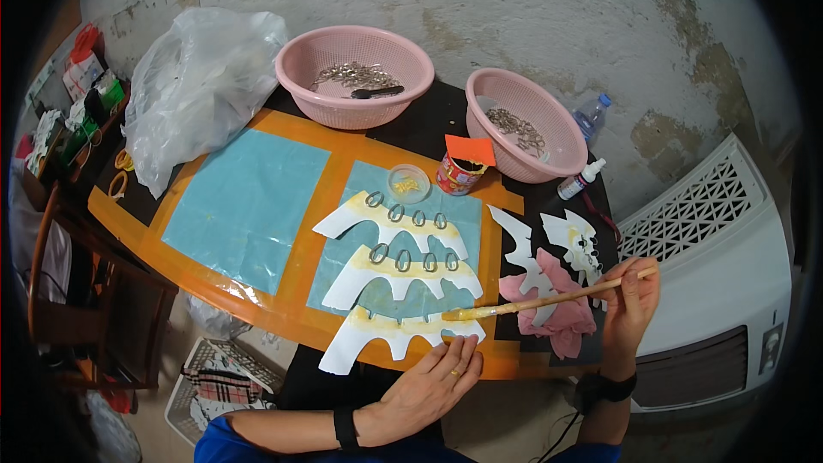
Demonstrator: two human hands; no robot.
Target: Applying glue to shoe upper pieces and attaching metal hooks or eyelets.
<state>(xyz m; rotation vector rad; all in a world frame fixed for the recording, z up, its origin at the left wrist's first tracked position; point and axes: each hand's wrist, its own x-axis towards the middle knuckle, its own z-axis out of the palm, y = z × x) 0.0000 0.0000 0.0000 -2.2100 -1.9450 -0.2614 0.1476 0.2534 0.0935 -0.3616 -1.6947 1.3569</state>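
Observation:
My right hand (632,300) is closed around a long brush (549,299). Its yellow-coated tip rests at the upper edge of the nearest white scalloped cut-out (347,347). My left hand (433,386) lies with fingers extended on the lower right end of that cut-out. Beyond it are a middle white cut-out (347,285) and a far one (343,219), both smeared yellow, each with several oval metal rings along the upper edge. A pink cloth (570,321) lies beneath the brush handle, with more white cut-outs (514,236) beside it.
A round clear dish (409,183) and an open can with an orange flap (461,173) stand behind the cut-outs. Two pink baskets (296,77) (480,107) hold metal rings. A plastic bag (201,77), blue sheet (244,206), small white bottle (581,180) and water bottle (591,116) surround them.

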